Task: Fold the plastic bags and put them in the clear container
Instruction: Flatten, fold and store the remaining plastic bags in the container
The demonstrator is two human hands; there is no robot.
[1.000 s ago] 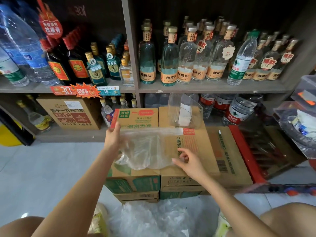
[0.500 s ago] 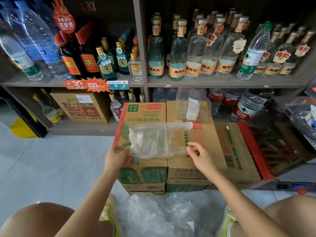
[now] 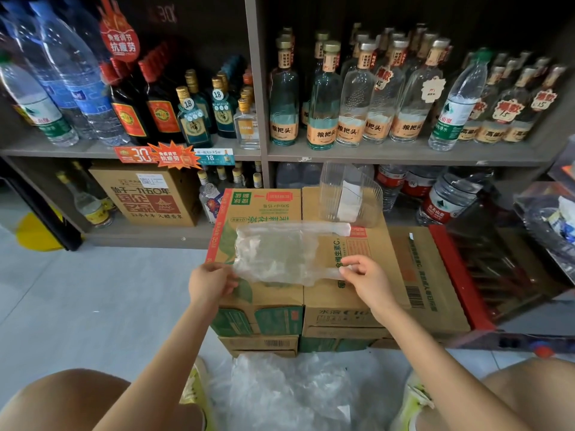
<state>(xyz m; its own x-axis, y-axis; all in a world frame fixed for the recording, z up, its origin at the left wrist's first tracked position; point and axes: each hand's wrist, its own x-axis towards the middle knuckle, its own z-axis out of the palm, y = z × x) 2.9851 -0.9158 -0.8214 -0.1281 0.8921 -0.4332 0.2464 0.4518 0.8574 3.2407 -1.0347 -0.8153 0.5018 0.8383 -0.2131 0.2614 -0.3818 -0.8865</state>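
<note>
- Two hands are on one bag [image 3: 273,253], which lies spread flat on the boxes [image 3: 373,300], across the seam between the left and right cartons.
- My left hand [image 3: 211,283] pinches its near-left corner, fingers curled round the edge. My right hand [image 3: 368,279] pinches the near-right handle strip between thumb and fingertips.
- The film is thin, clear and crinkled, and I judge it nearly weightless. It is limp, so it will sag and slide unless I hold it taut between both grips.
- It probably slips against itself too, so each fold will need pressing flat on the cardboard.
- Best hold, I think, is at the corners and handles, where the plastic bunches thicker. The far handle lies as a rolled whitish strip along the far edge.
- The container [image 3: 350,194] stands just beyond the bag, at the far right of the box top. It is clear, ribbed, stiff-walled and open-topped, with something white and folded inside, likely a bag.
- A pile [image 3: 289,390] of loose, crumpled bags lies on the floor near me, between my feet.
- The cardboard is matte and firm, a good folding surface.
</note>
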